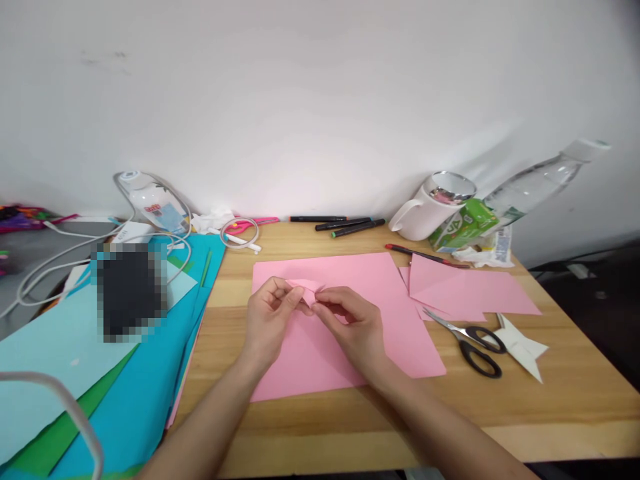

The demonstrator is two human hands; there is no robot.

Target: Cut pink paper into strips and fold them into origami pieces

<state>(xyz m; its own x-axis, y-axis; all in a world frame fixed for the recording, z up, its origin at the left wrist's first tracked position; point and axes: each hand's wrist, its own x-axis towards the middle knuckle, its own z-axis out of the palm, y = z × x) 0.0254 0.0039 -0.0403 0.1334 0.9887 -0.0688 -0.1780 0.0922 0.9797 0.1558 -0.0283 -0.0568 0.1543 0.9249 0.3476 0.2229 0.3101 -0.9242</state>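
Observation:
My left hand (270, 319) and my right hand (353, 323) meet over a large pink sheet (400, 333) lying on the wooden table (550, 400). Between their fingertips they pinch a small folded piece of pink paper (309, 288), held just above the sheet. Both hands have their fingers closed on this piece, the left from the left side, the right from the right.
Black-handled scissors (473, 341) and a white paper star (523, 347) lie to the right, beside cut pink paper (470, 293). Markers (345, 225), a white mug (425, 207), a green carton (463, 227) and a plastic bottle (540, 180) line the back. Blue and green sheets (125, 400) with cables cover the left.

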